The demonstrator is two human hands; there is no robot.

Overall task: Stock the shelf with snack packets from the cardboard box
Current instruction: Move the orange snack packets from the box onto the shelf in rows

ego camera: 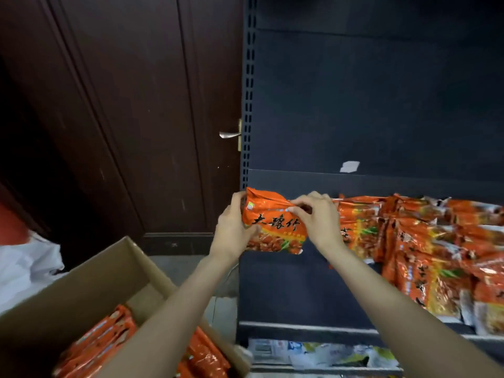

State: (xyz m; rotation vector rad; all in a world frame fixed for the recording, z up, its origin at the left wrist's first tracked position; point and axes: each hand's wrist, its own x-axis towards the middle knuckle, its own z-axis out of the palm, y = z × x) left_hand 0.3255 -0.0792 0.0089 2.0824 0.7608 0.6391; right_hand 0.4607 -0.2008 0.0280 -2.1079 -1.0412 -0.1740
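An orange snack packet (275, 227) with black characters is held upright in both hands, over the left end of the dark shelf (283, 293). My left hand (231, 230) grips its left edge. My right hand (319, 219) pinches its top right part. Several matching orange packets (425, 249) lie in rows on the shelf to the right. The open cardboard box (90, 285) sits at the lower left, with more orange packets (101, 342) inside, partly hidden by my left forearm.
A dark wooden door (122, 118) with a metal handle (230, 135) stands left of the shelf's slotted upright (246, 105). White plastic bags (24, 266) lie at the far left. A lower shelf (321, 353) holds pale packets. A white label (349, 166) sticks on the back panel.
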